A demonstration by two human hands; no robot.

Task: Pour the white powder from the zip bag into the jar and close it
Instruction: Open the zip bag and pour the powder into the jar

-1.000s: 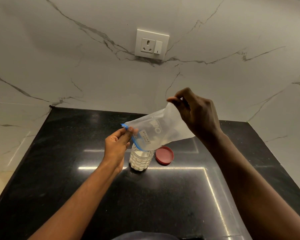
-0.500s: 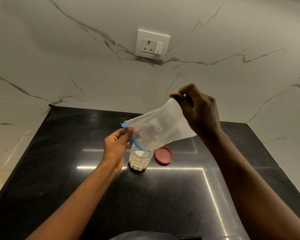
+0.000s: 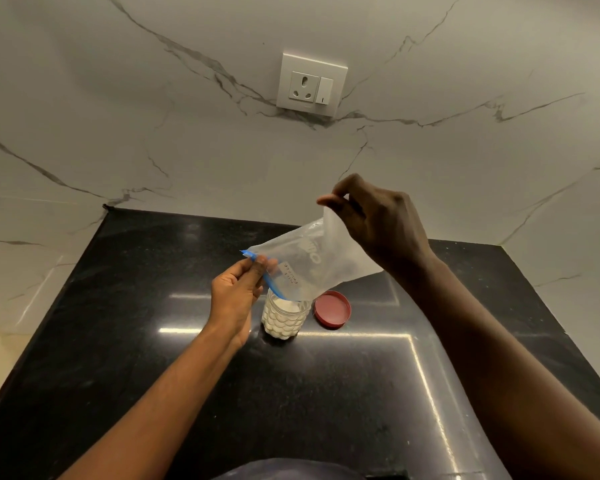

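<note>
A clear zip bag [image 3: 312, 261] with a blue zip strip hangs tilted over an open glass jar [image 3: 283, 318], mouth end down at the jar's rim. My left hand [image 3: 238, 292] pinches the blue zip edge just left of the jar. The bag's bottom corner is pinched and raised by my right hand [image 3: 378, 223]. The bag looks almost empty, while white powder fills most of the textured jar. A red lid [image 3: 332, 309] lies flat on the black counter [image 3: 153, 341], just right of the jar.
White marble walls enclose the counter at the back and on both sides. A wall socket with a switch [image 3: 310, 85] sits high on the back wall. Ceiling lights reflect as bright lines on the counter around and in front of the jar.
My right hand has lifted the bag's bottom corner a little higher, tipping the bag more steeply. The left hand, jar and lid stay where they were.
</note>
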